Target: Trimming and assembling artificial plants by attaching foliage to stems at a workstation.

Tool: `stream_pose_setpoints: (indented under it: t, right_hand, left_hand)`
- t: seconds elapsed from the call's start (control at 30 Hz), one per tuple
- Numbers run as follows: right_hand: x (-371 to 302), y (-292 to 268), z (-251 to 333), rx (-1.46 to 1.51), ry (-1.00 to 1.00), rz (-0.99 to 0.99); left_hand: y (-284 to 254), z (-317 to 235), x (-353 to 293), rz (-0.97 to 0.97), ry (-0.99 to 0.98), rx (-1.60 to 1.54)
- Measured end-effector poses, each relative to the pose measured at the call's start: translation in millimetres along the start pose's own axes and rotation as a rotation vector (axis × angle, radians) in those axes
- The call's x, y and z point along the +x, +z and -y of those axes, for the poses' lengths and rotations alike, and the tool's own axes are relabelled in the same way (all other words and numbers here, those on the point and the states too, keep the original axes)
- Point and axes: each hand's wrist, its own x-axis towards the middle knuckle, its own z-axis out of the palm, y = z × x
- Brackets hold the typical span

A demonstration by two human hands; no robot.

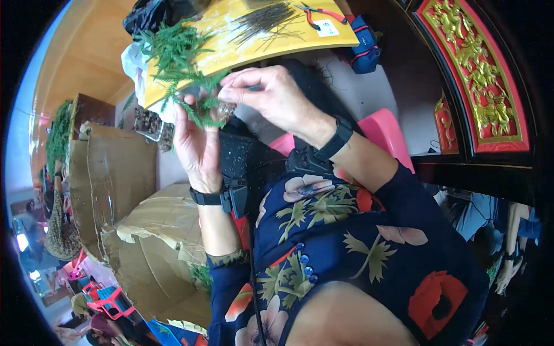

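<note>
In front of my chest, my left hand point(197, 147) is closed around a green artificial fir sprig point(202, 106), its thumb and fingers pointing up. My right hand point(277, 98) reaches in from the right, thumb and fingertips pinched together at the sprig's upper right side. What those fingertips hold is too small to make out. A brownish, rough clump point(226, 111), perhaps a pine cone, shows beside the sprig just under the right fingers. A pile of similar green sprigs point(173, 49) lies beyond my left hand on a yellow table point(225, 55).
Dark thin wires point(265, 22), red-handled pliers point(317, 16) and a white card point(327, 28) lie on the table. A blue pouch point(366, 46) is by its right edge. Large cardboard boxes point(115, 179) stand to my left. A pink chair point(385, 135) is at right; other people work nearby.
</note>
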Motion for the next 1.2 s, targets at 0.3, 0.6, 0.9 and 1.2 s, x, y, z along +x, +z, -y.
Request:
stream_pose_setpoints:
  t: [0.3,0.6,0.9,1.2]
  right_hand:
    - [-10,4,-10,0.222,0.165,-0.042]
    - [0,2,-6,0.037,0.076,-0.094]
    - [3,-17,-1,-0.131,-0.001,-0.087]
    - [1,-35,18,-0.248,-0.179,0.174]
  left_hand:
    - [8,18,-4,-0.006,-0.029,-0.168]
    - [-2,34,-4,0.085,-0.101,-0.237]
    - [17,10,-4,-0.122,-0.028,0.106]
    - [59,13,-3,-0.082,0.344,1.221]
